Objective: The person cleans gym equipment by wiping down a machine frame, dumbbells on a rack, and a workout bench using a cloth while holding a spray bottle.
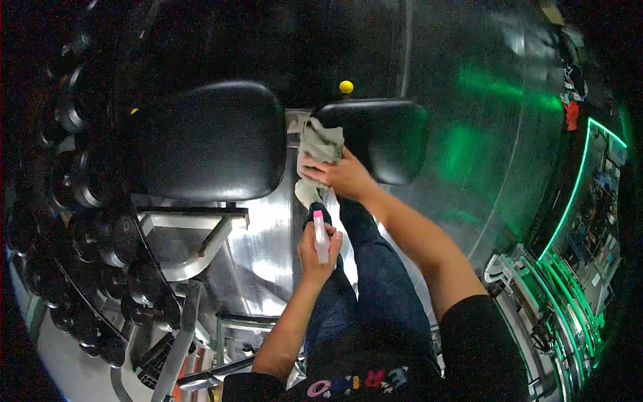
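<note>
My left hand [309, 258] is wrapped round a small spray bottle [322, 244] with a clear whitish body and a pink top, held upright in front of my legs. Further forward, my right hand [343, 176] grips a crumpled grey-beige cloth [323, 139]. The cloth hangs over the gap between two black padded seats, beside the left edge of the right pad [388, 141]. Whether it touches that pad I cannot tell. The larger left pad [221, 144] lies to the left of both hands.
Racks of dark dumbbells [120, 234] line the left side. A grey metal frame [194, 251] stands below the left pad. A yellow knob [345, 87] shows behind the right pad. At the right are a green-lit mirror [589, 194] and curved metal rails [556, 301].
</note>
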Available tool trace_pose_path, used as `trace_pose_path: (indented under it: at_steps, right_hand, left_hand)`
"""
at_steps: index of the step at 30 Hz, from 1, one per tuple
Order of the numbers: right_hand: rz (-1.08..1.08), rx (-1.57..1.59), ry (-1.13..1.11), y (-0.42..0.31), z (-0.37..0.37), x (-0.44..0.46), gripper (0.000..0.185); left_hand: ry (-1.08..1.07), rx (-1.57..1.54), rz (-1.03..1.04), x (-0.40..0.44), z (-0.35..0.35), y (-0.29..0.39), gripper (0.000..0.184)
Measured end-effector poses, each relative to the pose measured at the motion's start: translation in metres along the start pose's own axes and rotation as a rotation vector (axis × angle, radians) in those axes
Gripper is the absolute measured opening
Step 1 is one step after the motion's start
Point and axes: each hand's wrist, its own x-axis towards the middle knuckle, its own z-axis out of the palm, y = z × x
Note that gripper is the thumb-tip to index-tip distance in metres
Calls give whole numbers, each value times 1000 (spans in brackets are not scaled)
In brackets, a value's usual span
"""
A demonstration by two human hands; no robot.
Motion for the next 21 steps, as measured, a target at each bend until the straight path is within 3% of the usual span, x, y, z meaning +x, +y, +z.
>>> trace_pose_path:
  at_steps: [2,6,7,8,11,13,15,16,18,21]
  right_hand:
    - [27,48,-30,16,-18,12,43]
    - [571,135,133,72,-33,58,36]
    - [720,95,91,91,-29,67,29]
    - [900,277,-204,103,-54,77,27]
    - [803,276,-307,88,-73,51,38]
    - [577,195,301,64,-41,3,53]
    - [508,433,233,30,-27,-52,75]
    - [521,300,58,10,-23,-72,72]
    - [473,237,69,-16,0,-118,67]
    - [585,316,-104,-30,-4,-132,63]
  left_hand:
    - [-43,46,52,-1,-2,0,19]
    - [-110,37,-30,1,-1,4,19]
    - [-126,65,-22,2,-1,5,20]
    - [-130,74,-13,3,0,8,20]
    - [-130,9,28,4,4,11,20]
    - [-143,7,2,5,5,15,21]
    - [-151,35,-20,7,7,16,21]
    - [-155,31,-16,9,8,16,21]
    - [-181,69,21,11,13,17,23]
    - [-157,69,1,10,20,24,23]
